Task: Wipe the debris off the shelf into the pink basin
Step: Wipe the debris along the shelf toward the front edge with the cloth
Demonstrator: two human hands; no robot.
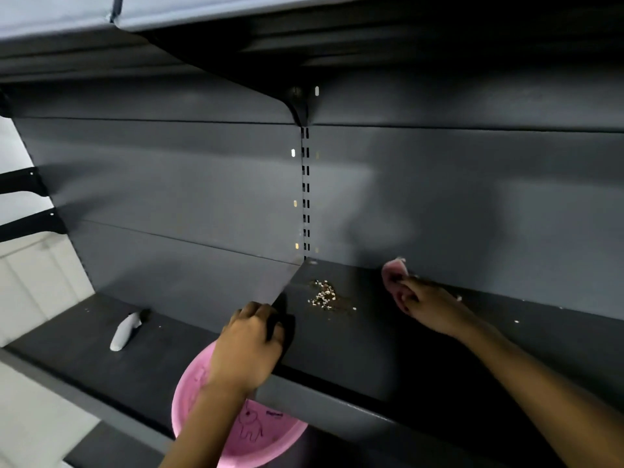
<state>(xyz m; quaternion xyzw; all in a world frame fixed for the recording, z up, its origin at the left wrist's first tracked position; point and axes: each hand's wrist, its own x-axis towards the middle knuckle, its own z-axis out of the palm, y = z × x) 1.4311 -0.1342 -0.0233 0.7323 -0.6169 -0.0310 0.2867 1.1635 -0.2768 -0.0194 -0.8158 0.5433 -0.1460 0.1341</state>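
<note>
A small heap of pale crumbs, the debris [323,296], lies on the dark grey shelf [354,352] near its back left corner. My right hand [430,307] rests on the shelf to the right of the heap, holding a pink cloth [393,272] against the back panel. A few loose crumbs lie further right behind that hand. My left hand [248,349] grips the shelf's left end edge. The pink basin [243,444] sits below that edge on the lower shelf, partly hidden by my left forearm.
A white object [125,331] lies on the lower left shelf [84,363]. Another shelf overhangs above. A slotted upright [305,194] runs down the back panel. White floor tiles show at far left.
</note>
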